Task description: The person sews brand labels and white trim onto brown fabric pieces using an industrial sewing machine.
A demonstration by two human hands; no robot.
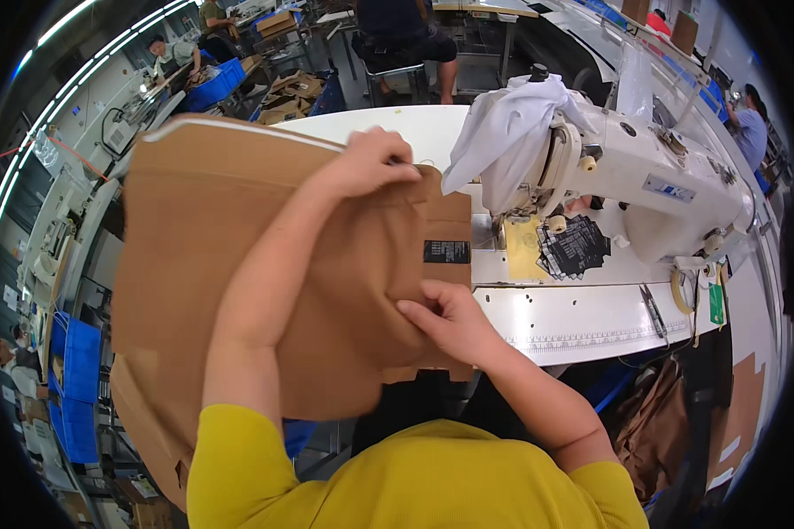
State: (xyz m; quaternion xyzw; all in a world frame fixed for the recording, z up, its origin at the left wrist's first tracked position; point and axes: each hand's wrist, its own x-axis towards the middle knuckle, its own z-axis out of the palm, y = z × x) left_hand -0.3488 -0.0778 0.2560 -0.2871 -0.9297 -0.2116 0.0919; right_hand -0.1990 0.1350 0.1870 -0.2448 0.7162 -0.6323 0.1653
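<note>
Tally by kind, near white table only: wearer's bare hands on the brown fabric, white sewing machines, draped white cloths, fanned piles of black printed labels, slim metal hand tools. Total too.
Bare left hand and bare right hand, on brown fabric: 2
White sewing machine: 1
Draped white cloth: 1
Fanned black label pile: 1 (overlapping; single labels uncountable)
Slim metal hand tool: 1
Total: 6

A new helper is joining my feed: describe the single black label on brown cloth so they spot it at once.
Start at the white sewing machine, then look left to the brown cloth just beyond the right hand. The label is a small black rectangle with pale print, lying on that cloth. Unlike the fanned black labels beneath the machine's arm, it sits alone.
</note>
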